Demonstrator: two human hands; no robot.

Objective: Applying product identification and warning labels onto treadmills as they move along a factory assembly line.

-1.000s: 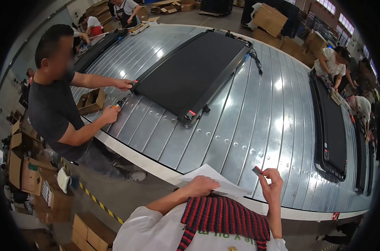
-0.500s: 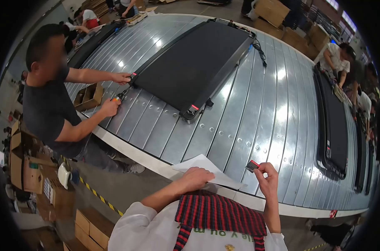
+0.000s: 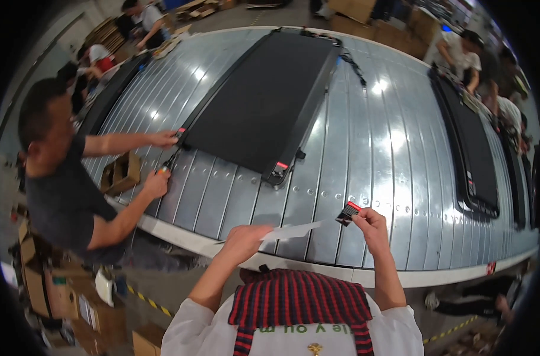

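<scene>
Between the thumb and fingers of my right hand (image 3: 371, 224) is a small black-and-red label (image 3: 347, 213), raised above the metal slats. My left hand (image 3: 246, 242) grips a white paper sheet (image 3: 290, 231) by its left end, near the table's front edge; the sheet shows almost edge-on. Ahead of both hands lies a black walking-pad treadmill (image 3: 258, 98), slanting away from me. A similar red-and-black label (image 3: 279, 169) sits on its near right corner. At its near left corner a co-worker's hand (image 3: 165, 139) touches the frame.
The co-worker's other hand (image 3: 156, 185) holds a tool with an orange end, beside an open cardboard box (image 3: 120, 174). A black cable (image 3: 354, 68) lies by the treadmill's far end. Another treadmill (image 3: 466, 142) rests at right, with people behind it. Cartons (image 3: 83, 302) stand on the floor at left.
My left hand has moved left and lifted the white sheet off the slats, turning it edge-on. My right hand has brought the label slightly left and up. The whole view has shifted.
</scene>
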